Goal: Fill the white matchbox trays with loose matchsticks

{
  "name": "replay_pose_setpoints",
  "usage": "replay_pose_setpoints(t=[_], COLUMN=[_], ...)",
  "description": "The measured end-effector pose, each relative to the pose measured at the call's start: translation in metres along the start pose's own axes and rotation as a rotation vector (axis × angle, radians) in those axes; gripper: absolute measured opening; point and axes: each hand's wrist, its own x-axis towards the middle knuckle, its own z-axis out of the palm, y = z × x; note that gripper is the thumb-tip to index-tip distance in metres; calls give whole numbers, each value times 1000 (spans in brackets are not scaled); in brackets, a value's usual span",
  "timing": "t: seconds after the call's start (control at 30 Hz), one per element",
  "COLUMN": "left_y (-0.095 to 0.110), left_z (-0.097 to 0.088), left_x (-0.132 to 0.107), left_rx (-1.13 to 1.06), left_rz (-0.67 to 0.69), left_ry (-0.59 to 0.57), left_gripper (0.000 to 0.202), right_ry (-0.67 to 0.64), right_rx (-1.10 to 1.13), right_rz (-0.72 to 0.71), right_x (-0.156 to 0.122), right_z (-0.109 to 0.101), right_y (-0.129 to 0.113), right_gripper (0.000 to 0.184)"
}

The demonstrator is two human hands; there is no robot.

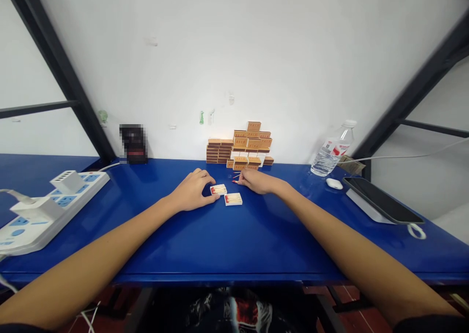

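My left hand (196,191) curves around a white matchbox tray (219,189) filled with red-headed matches, thumb at its near side and index finger at its far side. A second filled tray (233,199) lies just to the right and nearer to me. My right hand (253,180) is closed in a pinch beyond these trays, with a few red-tipped matches (235,181) at its fingertips; whether some of them rest on the table is too small to tell. Behind it, orange-brown matchboxes (252,142) stand stacked in tiers against the wall.
On the blue table (220,245), a power strip (66,196) with plugged-in chargers lies at left. A dark pixelated object (134,144) stands by the wall. At right are a water bottle (332,149), a white earbud case (334,184) and a phone (381,200).
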Motion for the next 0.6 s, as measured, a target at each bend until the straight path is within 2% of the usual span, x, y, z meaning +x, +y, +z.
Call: replay_pose_setpoints(t=[0.17,0.37,0.47,0.6], left_y=[-2,-2,-1,-2], left_z=[1,1,0,-2], left_x=[0,0,1,2], left_rx=[-1,5,40,64], left_rz=[14,23,30,37], left_ry=[13,14,4,0], left_gripper=[45,45,45,44], right_ry=[42,140,179,186], right_rx=[-17,10,-66,-187], right_rz=[-45,-170,-234,-286], right_x=[-3,-5,-4,1], right_z=[2,7,12,20], right_y=[-5,-35,-49,-56], right_gripper=[26,22,16,12])
